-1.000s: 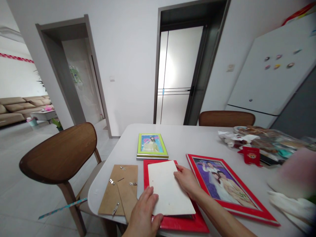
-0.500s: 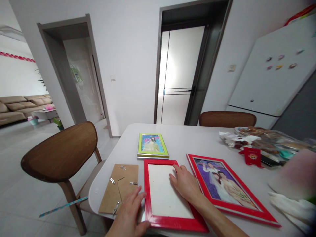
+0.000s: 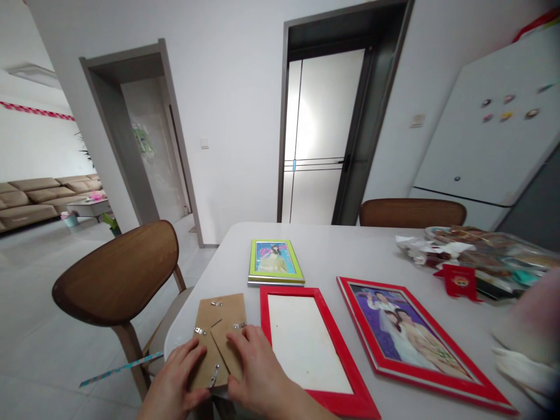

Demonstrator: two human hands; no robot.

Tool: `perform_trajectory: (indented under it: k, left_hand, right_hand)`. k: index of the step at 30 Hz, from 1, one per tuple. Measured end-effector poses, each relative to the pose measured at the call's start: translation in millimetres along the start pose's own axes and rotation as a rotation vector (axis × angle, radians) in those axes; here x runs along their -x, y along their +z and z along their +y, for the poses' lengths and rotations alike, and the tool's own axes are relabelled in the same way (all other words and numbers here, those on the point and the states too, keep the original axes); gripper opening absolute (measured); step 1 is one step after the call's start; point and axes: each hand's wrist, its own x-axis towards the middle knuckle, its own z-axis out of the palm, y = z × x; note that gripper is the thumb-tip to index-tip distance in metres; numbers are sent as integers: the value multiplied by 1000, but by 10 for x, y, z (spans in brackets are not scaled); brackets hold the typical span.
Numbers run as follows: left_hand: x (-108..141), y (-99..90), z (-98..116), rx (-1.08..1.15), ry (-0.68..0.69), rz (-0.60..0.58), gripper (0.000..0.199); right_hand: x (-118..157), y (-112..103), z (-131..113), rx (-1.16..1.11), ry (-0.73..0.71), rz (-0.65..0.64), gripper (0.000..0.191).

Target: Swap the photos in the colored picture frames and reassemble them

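Note:
A brown picture-frame backing board [image 3: 209, 350] with metal clips lies at the table's near left edge, its clip side up. My left hand [image 3: 177, 373] grips its left side with bent fingers, thumb near the lower edge. On the board's right side rests my right hand [image 3: 258, 367], fingers curled at the edge and thumb low; their undersides are hidden. Just right of it lies a red picture frame [image 3: 321, 315] around a plain white sheet [image 3: 301, 344], partly covered by my right forearm.
A green-framed photo [image 3: 275, 262] lies farther back, and a red-framed couple photo [image 3: 406, 332] to the right. Bagged items [image 3: 481, 251] and a red packet [image 3: 460, 283] sit at the right. Wooden chairs [image 3: 118, 271] stand left and behind the white table [image 3: 332, 251].
My right hand has left the red frame and moved left onto the backing board. My left hand has shifted left to the board's left side. The view has turned slightly left.

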Motion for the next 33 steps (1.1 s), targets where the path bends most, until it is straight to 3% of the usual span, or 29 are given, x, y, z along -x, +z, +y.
perform_trajectory:
  k: [2,5,9,12,17,22,25,28,33]
  left_hand:
    - [-43,-60,124,11,58,62,52]
    - [-169,-82,513,61,122,88,49]
    - [-384,105,1103,176,151,-77,47]
    - [-501,307,1339,218,125,-152,48]
    - [-594,464,1381,212,96,-200,40]
    - [-599,374,1411,204,82,-292,26]
    - [-567,335,1451,227,117,-342,30]
    - [-537,351,1463,269,160,-372,43]
    - [-533,418,1439,288,115,-364,33]
  right_hand:
    - [84,-205,27,-88,-39,49,54]
    - [298,-562,163,-109,-25,81,46]
    - [606,-865,550,-65,143,82,39]
    - [739,-915,828,2,222,101,37]
    - [744,-841,1042,148,217,137,40]
    - [761,-789,1079,251,174,118,38]
    - [757,-813,1089,258,134,123,35]
    - [645,-851,1125,299,131,167,35]
    - [408,-863,1261,437,169,180,26]
